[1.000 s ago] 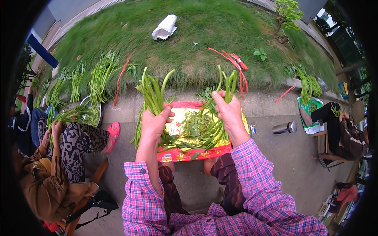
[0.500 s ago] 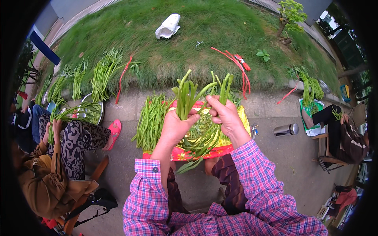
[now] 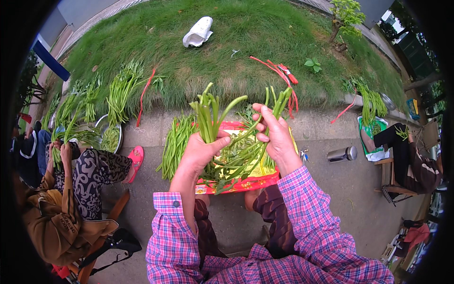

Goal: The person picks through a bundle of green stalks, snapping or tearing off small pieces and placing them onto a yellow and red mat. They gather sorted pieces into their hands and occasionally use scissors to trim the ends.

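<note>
My left hand (image 3: 204,150) is closed round a bunch of thick green vegetable stems (image 3: 206,116), their ends pointing up. A little to its right, my right hand (image 3: 275,135) is closed on a few thinner leafy stems (image 3: 280,102), with its index finger and thumb raised. Leafy tops (image 3: 231,168) trail below and between the hands, over a red and yellow plastic sheet (image 3: 260,182) across my lap. Loose cut greens lie on that sheet. On its left side rests a pile of long green stems (image 3: 176,146).
A person with greens (image 3: 61,149) sits at left beside a metal basin (image 3: 120,137); another sits at right. Bundles of stems (image 3: 124,92) lie along the grassy curb. A steel flask (image 3: 342,154) lies on the pavement. Red ribbons (image 3: 146,97) and a white bag (image 3: 198,32) are on the grass.
My left hand has shifted slightly left with its bunch, widening the gap between my hands. My right hand's upper fingers have lifted. The person at left has raised their greens.
</note>
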The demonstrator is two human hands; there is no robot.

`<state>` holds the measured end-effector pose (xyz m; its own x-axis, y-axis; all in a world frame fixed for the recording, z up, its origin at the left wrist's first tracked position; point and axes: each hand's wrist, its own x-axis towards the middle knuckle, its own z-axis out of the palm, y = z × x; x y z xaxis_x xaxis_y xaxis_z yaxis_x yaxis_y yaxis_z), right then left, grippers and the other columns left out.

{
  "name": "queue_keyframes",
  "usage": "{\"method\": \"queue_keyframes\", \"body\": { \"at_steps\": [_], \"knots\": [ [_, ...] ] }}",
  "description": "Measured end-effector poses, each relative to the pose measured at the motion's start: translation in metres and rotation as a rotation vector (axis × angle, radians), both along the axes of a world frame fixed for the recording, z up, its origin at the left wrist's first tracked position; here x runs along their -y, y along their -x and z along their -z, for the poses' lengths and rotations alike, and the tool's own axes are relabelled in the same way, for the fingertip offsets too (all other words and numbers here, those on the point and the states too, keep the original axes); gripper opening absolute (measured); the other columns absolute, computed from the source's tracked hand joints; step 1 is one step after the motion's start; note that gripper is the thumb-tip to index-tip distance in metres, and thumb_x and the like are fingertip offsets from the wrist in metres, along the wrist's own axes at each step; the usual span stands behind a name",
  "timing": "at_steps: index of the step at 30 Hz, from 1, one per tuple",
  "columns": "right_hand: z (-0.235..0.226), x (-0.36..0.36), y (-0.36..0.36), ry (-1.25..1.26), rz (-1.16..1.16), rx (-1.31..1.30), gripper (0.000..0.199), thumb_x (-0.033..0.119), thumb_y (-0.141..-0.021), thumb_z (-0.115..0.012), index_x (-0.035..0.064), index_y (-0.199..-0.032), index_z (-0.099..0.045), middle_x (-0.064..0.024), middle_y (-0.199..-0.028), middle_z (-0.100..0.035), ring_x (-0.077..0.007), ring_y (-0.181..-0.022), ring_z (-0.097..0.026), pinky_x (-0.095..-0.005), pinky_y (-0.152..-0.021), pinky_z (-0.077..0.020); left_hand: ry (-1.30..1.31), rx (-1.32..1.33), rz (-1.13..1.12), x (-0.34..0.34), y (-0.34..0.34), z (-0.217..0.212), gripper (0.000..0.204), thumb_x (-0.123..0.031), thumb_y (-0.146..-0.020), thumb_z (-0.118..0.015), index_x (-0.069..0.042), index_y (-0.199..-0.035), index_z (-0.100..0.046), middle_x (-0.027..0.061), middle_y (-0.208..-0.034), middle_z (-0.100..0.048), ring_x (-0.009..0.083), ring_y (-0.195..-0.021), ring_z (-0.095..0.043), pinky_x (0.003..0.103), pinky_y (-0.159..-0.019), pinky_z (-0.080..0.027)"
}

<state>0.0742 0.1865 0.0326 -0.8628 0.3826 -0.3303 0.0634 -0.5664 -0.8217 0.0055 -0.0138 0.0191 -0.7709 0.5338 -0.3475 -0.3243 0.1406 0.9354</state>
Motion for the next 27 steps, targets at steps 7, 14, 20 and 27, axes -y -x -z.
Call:
{"method": "queue_keyframes", "body": {
  "at_steps": [7,14,20,27],
  "knots": [
    [0.004,-0.028,-0.002,-0.01,0.126,-0.042,0.033,0.032,-0.099,-0.056,0.0075,-0.121,-0.061,0.005,-0.086,-0.053,-0.0011,-0.066,-0.041,-0.0162,-0.048,-0.0284,0.1,-0.045,-0.235,0.022,0.019,0.001,0.017,-0.01,-0.081,-0.076,-0.001,-0.094,-0.069,0.0016,-0.077,-0.065,0.0082,-0.058,-0.054,0.023,-0.054,-0.043],
    [0.005,-0.029,-0.001,-0.015,0.106,-0.052,0.034,0.031,-0.099,-0.057,0.0061,-0.122,-0.06,0.0058,-0.082,-0.05,-0.0008,-0.063,-0.037,-0.0166,-0.047,-0.0276,0.094,-0.071,-0.264,0.025,0.021,0.003,0.016,-0.01,-0.081,-0.076,-0.001,-0.093,-0.07,0.0017,-0.077,-0.065,0.008,-0.058,-0.054,0.023,-0.053,-0.043],
    [-0.01,-0.006,-0.003,-0.217,-0.16,0.11,0.032,0.029,-0.096,-0.057,0.0054,-0.115,-0.066,0.0084,-0.072,-0.046,0.0005,-0.052,-0.031,-0.0172,-0.043,-0.023,-0.008,-0.061,-0.31,0.016,0.015,-0.001,0.018,-0.009,-0.081,-0.076,0.0,-0.095,-0.07,0.0027,-0.078,-0.066,0.0073,-0.059,-0.054,0.023,-0.054,-0.044],
    [-0.007,0.015,-0.003,-0.622,-0.435,0.176,0.03,0.03,-0.093,-0.057,0.0068,-0.101,-0.073,0.0094,-0.063,-0.044,-0.0028,-0.057,-0.039,-0.022,-0.054,-0.0318,-0.081,-0.149,-0.268,0.001,0.008,-0.008,0.027,-0.012,-0.084,-0.075,-0.001,-0.107,-0.07,-0.001,-0.08,-0.066,0.0047,-0.064,-0.054,0.021,-0.058,-0.044]
  ]
}}
